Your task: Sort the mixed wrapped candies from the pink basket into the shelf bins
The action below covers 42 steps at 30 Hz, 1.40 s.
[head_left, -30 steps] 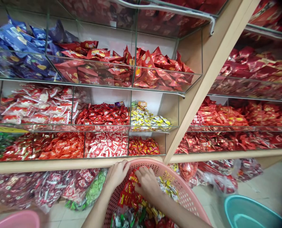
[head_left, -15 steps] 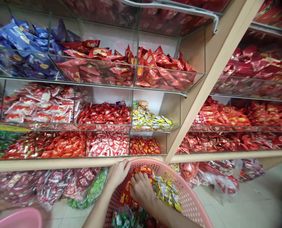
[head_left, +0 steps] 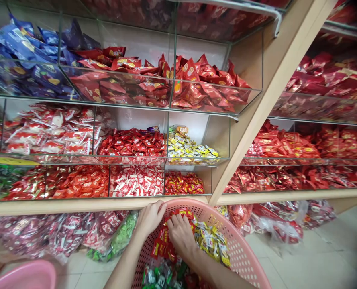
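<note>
Left hand (head_left: 149,218) is curled over the rim of a pink perforated plastic basket (head_left: 241,249), clenched on it by the look, right under the edge of a wooden shelf (head_left: 76,205). Right hand (head_left: 181,237) is down inside the basket, fingers (head_left: 172,219) spread on a heap of red sachets (head_left: 162,247). Can't tell if it's actually pinching any or just pressing on them; the palm hides that.

Yellow-and-white sachets (head_left: 211,241) lie just beside the right hand, and mixed green-and-white packets (head_left: 156,277) sit lower in the basket, partly cut off by the frame.

Handling notes: left grip on the rim is the right setup, since it anchors the basket against the shelf. Right hand works best low and flat, with a small pinch, so the slippery sachets don't slide into the yellow pile.

Around: clear bins of red packets (head_left: 131,144) and yellow sachets (head_left: 190,148) on the shelves, bulging plastic bags of packets (head_left: 66,235) below, a pink tub (head_left: 24,277) at lower left, tiled floor (head_left: 317,257) at right
</note>
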Each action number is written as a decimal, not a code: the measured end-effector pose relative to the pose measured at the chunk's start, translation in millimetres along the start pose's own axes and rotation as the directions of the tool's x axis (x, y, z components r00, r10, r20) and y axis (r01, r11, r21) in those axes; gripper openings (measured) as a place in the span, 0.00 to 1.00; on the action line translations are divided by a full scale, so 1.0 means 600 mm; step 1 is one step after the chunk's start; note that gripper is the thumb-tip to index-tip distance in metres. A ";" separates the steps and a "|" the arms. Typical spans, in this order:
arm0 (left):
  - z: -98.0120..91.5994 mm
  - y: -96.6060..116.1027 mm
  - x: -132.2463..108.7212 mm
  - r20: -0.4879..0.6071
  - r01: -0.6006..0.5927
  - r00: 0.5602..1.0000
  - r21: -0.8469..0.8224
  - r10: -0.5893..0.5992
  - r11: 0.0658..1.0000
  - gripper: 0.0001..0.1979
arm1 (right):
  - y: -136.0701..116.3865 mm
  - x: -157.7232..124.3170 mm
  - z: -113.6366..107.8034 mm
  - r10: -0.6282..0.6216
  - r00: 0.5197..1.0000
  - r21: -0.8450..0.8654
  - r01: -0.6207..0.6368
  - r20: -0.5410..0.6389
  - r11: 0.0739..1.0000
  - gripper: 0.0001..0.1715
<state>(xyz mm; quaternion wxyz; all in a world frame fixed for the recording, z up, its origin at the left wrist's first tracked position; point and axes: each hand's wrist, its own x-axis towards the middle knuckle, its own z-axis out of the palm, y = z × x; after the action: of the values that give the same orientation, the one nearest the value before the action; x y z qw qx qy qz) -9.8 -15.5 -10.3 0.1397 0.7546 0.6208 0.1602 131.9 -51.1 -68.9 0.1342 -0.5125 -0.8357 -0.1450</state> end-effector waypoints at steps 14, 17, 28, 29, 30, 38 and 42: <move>-0.011 0.009 -0.003 0.033 0.024 0.999 -0.015 -0.024 1.000 0.21 | -0.021 -0.010 -0.010 -0.105 0.994 0.106 0.102 0.019 0.989 0.03; -0.011 0.009 -0.004 0.024 0.023 0.999 -0.009 -0.023 1.000 0.21 | -0.039 -0.014 -0.008 -0.222 0.972 0.161 0.207 0.079 0.965 0.04; -0.010 0.007 -0.004 0.018 0.022 1.000 -0.002 -0.022 1.000 0.22 | -0.095 -0.024 0.033 -0.228 0.925 0.161 0.185 0.304 0.969 0.23; -0.010 0.007 -0.004 0.017 0.022 1.000 -0.006 -0.022 1.000 0.22 | -0.096 -0.024 0.035 -0.223 0.927 0.159 0.182 0.300 0.970 0.21; -0.010 0.007 -0.004 0.017 0.023 1.000 -0.008 -0.023 1.000 0.21 | -0.097 -0.025 0.037 -0.215 0.931 0.156 0.176 0.295 0.972 0.18; -0.011 0.010 -0.003 0.025 0.035 0.999 0.018 -0.036 0.999 0.22 | -0.100 -0.032 0.048 -0.185 0.954 0.135 0.156 0.236 0.978 0.11; -0.010 0.009 -0.003 0.021 0.038 0.999 0.031 -0.038 0.999 0.22 | -0.097 -0.034 0.054 -0.187 0.966 0.130 0.165 0.179 0.978 0.08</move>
<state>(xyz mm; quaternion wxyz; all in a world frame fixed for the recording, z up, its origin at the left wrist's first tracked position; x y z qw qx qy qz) -7.9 -18.2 -3.1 0.1379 0.7464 0.6358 0.1402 86.1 -80.6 -112.2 0.0696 -0.4391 -0.8938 -0.0587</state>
